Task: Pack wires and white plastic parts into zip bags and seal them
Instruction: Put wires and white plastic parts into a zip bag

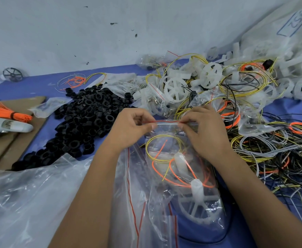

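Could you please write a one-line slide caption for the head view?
Both hands, left hand and right hand, pinch the zip bag closed over wires and white parts.

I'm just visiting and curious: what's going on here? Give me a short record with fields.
activity: sealing a filled zip bag
left hand: pinches the bag's red-lined top strip
right hand: pinches the same strip further along
bag contents: white plastic wheel, yellow wire loop, orange wire
left of hands: pile of black plastic rings
right of hands: tangle of loose wires
surface: blue table
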A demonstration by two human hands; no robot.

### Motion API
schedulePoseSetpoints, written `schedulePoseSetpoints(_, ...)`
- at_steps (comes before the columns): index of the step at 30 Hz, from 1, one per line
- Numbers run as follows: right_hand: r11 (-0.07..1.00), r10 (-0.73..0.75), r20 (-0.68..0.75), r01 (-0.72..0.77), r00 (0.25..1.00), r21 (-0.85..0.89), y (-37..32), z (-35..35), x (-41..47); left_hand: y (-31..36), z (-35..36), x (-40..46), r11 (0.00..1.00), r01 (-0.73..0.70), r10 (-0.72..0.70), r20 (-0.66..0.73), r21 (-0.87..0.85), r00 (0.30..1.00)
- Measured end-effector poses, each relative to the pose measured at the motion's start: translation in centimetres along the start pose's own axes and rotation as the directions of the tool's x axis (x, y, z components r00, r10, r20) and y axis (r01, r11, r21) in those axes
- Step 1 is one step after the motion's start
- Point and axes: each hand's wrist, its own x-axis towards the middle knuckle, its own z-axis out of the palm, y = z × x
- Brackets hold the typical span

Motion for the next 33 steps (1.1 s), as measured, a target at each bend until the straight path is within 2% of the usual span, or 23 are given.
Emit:
schedulePoseSetpoints(3, 0.975, -0.051, 0.022, 0.055, 0.998, -0.213, -1.0, 0.3, -0.2, 0.6, 0.1, -0.2, 0.997, -0.01, 0.011, 0.004, -0.076, 1.0)
schedulePoseSetpoints(5, 0.966, -0.106, 0.013, 0.106, 0.994, -0.237, -1.7, 0.8, -0.2, 1.2, 0.7, -0.2, 0.992, -0.037, 0.037, 0.002, -0.118, 0.999)
schedulePoseSetpoints(8, 0.982, -0.135, -0.039, 0.129, 0.99, -0.135, -2.2, 1.1, -0.1, 1.7, 1.2, -0.4, 0.986, -0.055, 0.055, -0.006, -0.157, 0.998)
schedulePoseSetpoints(15, 0.998, -0.056, -0.034, 0.055, 0.998, -0.021, -1.7, 0.9, -0.1, 0.8, 0.1, -0.2, 0.97, -0.045, 0.038, -0.032, -0.24, 0.999)
schedulePoseSetpoints(22, 0.997, -0.055, -0.045, 0.058, 0.997, 0.052, -1.7, 1.0, -0.2, 1.5, 0.4, -0.3, 0.975, -0.084, 0.082, -0.017, -0.208, 0.997)
schedulePoseSetpoints(29, 0.977, -0.132, -0.09, 0.145, 0.987, 0.154, -1.5, 1.1, 0.1, 2.2, 1.2, -0.4, 0.974, -0.109, 0.119, 0.038, -0.197, 0.992)
schedulePoseSetpoints(33, 0.966, -0.135, -0.071, 0.147, 0.988, 0.212, -1.6, 0.9, 0.1, 2.4, 1.2, -0.4, 0.972, -0.159, 0.169, 0.041, -0.175, 0.985)
